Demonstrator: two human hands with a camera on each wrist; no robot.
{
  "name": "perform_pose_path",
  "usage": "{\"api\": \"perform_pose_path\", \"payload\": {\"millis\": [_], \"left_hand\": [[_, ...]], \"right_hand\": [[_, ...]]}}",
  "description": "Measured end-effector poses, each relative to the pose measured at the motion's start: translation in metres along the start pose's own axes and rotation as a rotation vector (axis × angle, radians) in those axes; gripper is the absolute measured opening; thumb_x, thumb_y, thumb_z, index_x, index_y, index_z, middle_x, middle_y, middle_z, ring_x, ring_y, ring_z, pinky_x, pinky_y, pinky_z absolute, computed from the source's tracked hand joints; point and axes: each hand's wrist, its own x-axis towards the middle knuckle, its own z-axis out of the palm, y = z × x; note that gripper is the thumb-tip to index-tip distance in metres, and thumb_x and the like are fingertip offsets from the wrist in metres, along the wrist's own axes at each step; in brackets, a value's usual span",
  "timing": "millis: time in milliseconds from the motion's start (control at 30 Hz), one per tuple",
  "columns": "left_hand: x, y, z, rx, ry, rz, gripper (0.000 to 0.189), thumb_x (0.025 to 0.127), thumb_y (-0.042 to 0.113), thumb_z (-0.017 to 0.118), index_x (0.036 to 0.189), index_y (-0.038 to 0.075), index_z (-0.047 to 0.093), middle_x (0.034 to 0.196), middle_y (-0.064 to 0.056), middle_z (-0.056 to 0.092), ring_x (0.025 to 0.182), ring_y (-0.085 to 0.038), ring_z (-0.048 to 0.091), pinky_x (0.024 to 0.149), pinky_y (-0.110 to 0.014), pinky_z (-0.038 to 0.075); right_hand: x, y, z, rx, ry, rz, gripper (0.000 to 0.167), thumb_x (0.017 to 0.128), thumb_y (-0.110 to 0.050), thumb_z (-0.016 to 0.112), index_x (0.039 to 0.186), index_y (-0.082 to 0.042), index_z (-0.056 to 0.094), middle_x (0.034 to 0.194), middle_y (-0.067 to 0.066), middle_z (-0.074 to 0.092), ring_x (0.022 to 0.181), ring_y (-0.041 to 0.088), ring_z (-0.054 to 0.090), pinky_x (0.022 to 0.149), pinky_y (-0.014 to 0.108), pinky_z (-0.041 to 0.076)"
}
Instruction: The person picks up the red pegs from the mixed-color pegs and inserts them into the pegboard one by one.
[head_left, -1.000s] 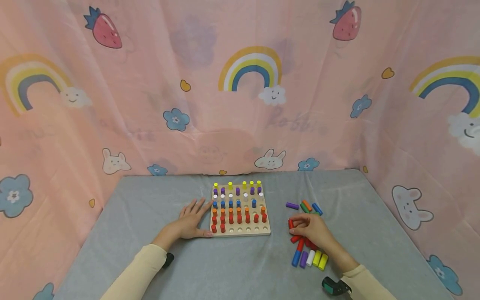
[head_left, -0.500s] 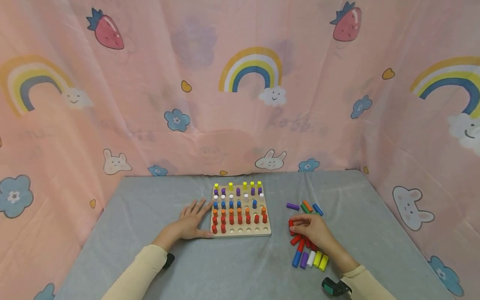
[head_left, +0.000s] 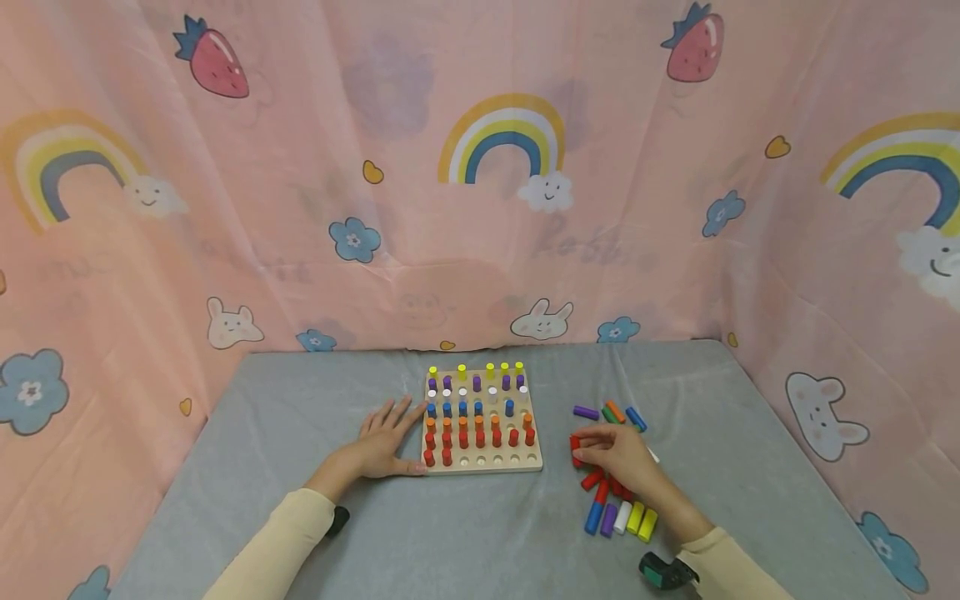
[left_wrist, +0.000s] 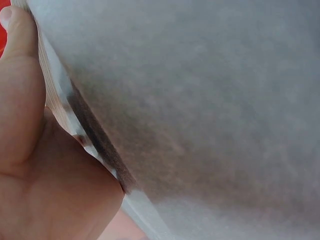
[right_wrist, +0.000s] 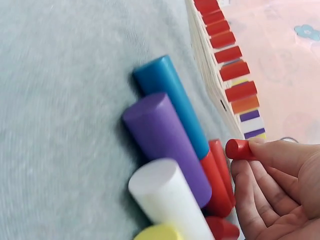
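My right hand (head_left: pixel 621 457) pinches a red peg (right_wrist: pixel 238 149) between thumb and fingers, over the loose pegs right of the wooden pegboard (head_left: pixel 480 468). My left hand (head_left: pixel 384 442) lies with fingers spread along the board's left edge, its thumb at the near left corner. Rows of upright pegs fill much of the board: yellow at the back, then purple, white, blue, orange and red. In the nearest row two red pegs (head_left: pixel 437 457) stand at the left, with bare holes to their right. The left wrist view shows the left thumb against the board's side.
Near the right wrist lie loose pegs: a blue peg (right_wrist: pixel 172 105), a purple peg (right_wrist: pixel 167 147), a white peg (right_wrist: pixel 170 195), two yellow pegs and several red ones. Behind the right hand lie another purple peg (head_left: pixel 586 412), an orange peg (head_left: pixel 615 411) and more. A patterned pink curtain (head_left: pixel 480 250) surrounds the grey table.
My right hand has shifted slightly left with the red peg, and part of a white peg now shows behind the hand. The left hand and the board stay put.
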Motion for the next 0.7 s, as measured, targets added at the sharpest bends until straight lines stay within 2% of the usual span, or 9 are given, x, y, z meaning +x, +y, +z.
{"api": "perform_pose_path", "payload": {"millis": [133, 400, 700], "left_hand": [[0.001, -0.003, 0.003, -0.011, 0.018, 0.01, 0.112, 0.075, 0.074, 0.065, 0.16, 0.028, 0.008, 0.169, -0.011, 0.003, 0.155, -0.043, -0.001, 0.12, -0.068, 0.003], [0.001, -0.003, 0.003, -0.01, 0.019, 0.006, 0.112, 0.075, 0.076, 0.063, 0.16, 0.028, 0.008, 0.169, -0.011, 0.003, 0.155, -0.043, 0.0, 0.12, -0.068, 0.003], [0.0, -0.003, 0.003, -0.011, 0.02, 0.008, 0.112, 0.076, 0.075, 0.064, 0.161, 0.028, 0.008, 0.169, -0.011, 0.003, 0.155, -0.043, -0.001, 0.12, -0.069, 0.003]], "right_hand": [[0.0, -0.006, 0.004, -0.005, -0.021, -0.017, 0.033, 0.086, -0.016, 0.077, 0.115, -0.001, 0.072, 0.102, 0.013, 0.076, 0.083, 0.011, 0.072, 0.07, 0.022, 0.057], [0.001, -0.017, 0.011, -0.004, -0.041, -0.001, 0.03, 0.087, -0.015, 0.076, 0.114, -0.004, 0.072, 0.102, 0.01, 0.076, 0.083, 0.013, 0.07, 0.069, 0.027, 0.058], [0.004, -0.024, 0.02, -0.016, -0.05, -0.051, 0.028, 0.084, -0.015, 0.079, 0.11, -0.006, 0.074, 0.101, 0.009, 0.076, 0.084, 0.011, 0.071, 0.07, 0.023, 0.057]]}}
